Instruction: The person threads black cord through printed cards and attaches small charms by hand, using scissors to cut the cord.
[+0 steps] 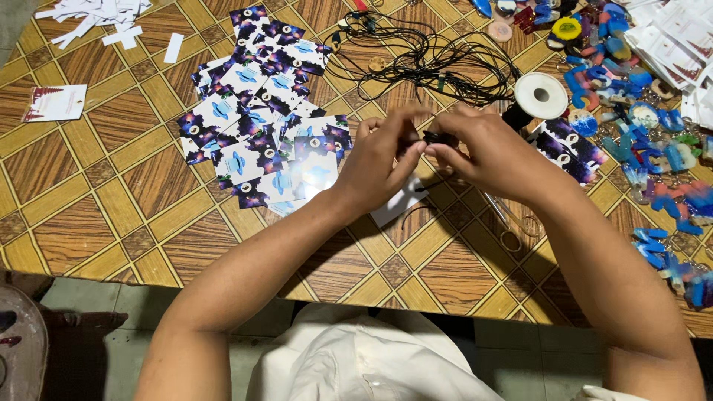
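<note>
My left hand (380, 157) and my right hand (484, 151) meet above the middle of the table, fingertips pinched together on a small black piece of cord (438, 138). A white card (401, 200) lies on the table just under my left hand. A tangle of black cord (423, 59) lies beyond my hands. A white spool (541, 95) stands just past my right hand.
A pile of dark printed cards with blue shapes (260, 111) spreads left of my hands. Several blue and coloured charms (639, 134) cover the right side. Metal scissors (512, 219) lie under my right wrist. White paper strips (96, 18) sit far left. The patterned table (96, 193) edge runs near me.
</note>
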